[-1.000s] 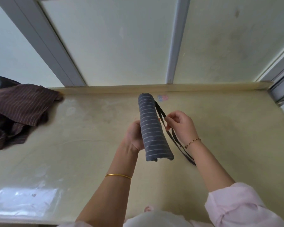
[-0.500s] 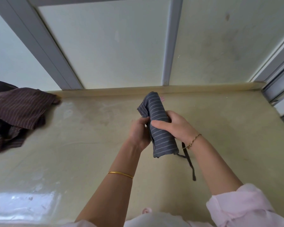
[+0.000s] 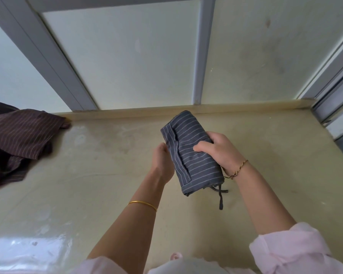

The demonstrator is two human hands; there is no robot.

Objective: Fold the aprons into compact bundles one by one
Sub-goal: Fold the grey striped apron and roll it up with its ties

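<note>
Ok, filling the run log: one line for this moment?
grey apron: rolled | both hands grip it | strap: dangling | brown apron: unfolded

Two aprons in all: one grey pinstriped apron (image 3: pixel 192 153) rolled into a bundle near the centre, one brown pinstriped apron (image 3: pixel 18 139) crumpled at nine o'clock; one dark apron tie (image 3: pixel 220 196) dangling at the bundle's five o'clock end; two hands, the left hand (image 3: pixel 162 165) and the right hand (image 3: pixel 220 151); two wrist ornaments, one gold bangle (image 3: pixel 143 204) and one thin cord bracelet (image 3: pixel 238 170); one beige countertop (image 3: pixel 99 175)
</note>
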